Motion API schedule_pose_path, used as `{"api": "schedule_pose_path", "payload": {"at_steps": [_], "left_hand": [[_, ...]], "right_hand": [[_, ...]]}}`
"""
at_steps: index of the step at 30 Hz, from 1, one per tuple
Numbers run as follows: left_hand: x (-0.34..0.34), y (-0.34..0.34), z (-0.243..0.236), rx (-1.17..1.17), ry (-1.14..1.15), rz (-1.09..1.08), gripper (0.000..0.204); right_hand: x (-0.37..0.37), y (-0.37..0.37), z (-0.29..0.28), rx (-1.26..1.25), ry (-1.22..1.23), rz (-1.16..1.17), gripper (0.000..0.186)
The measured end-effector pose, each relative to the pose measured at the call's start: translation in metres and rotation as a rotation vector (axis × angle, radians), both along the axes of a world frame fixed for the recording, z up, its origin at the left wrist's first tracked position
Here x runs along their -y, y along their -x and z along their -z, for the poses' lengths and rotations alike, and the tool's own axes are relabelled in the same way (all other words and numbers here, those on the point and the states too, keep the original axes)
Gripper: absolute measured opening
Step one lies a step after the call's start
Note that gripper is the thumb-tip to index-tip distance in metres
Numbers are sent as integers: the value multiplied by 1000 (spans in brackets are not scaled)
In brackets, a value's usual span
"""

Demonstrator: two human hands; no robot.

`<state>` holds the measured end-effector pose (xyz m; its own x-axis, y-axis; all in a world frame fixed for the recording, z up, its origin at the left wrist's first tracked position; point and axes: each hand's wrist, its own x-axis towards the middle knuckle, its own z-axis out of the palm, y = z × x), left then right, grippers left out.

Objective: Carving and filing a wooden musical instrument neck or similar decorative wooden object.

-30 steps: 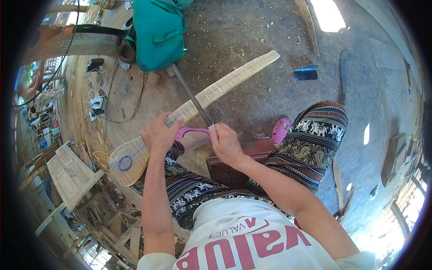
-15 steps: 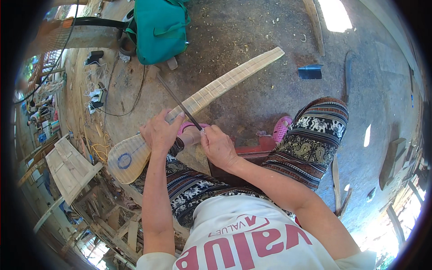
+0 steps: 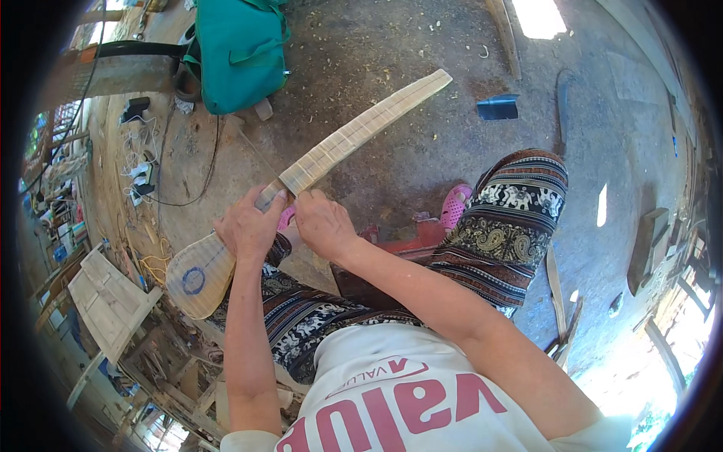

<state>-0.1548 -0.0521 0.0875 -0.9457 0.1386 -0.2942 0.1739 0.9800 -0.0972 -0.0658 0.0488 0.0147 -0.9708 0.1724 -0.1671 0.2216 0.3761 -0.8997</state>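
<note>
A long, pale wooden piece [image 3: 369, 134] slants across in front of me. Its narrow, slightly curved arm reaches to the far right, and its wide rounded end bears a blue drawn circle. My left hand [image 3: 248, 228] is closed around the slim neck between the two parts. Close beside it, my right hand [image 3: 324, 226] is closed on the near end of a thin, straight metal tool [image 3: 260, 158], which looks like a file. The tool crosses the neck and shows only as a faint line past it; its held end is hidden in my fingers.
A green bag [image 3: 237, 60] stands at the far left near cables and plugs [image 3: 141, 173]. A dark blue piece [image 3: 498, 107] lies on the shavings-strewn floor. Wooden scraps and a pale panel [image 3: 109, 301] are at the left. My patterned knee [image 3: 520, 196] rises at the right.
My right hand has moved left and away from me, close to my left hand, carrying the metal tool along. The tool now looks thinner. The whole view has shifted slightly.
</note>
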Motion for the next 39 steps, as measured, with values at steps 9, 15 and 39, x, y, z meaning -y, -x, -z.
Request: {"api": "schedule_pose_path", "payload": {"at_steps": [9,15,39], "left_hand": [[-5,-2,-5,11,13,-23,46],[4,-2,-5,49,35,-65,43],[13,-4,7,-107,-13,14,35]], "right_hand": [[-2,0,4,21,-41,-54,12],[-6,-46,-8,69,-59,-116,12],[1,-56,-5,83,-87,-53,23]]}}
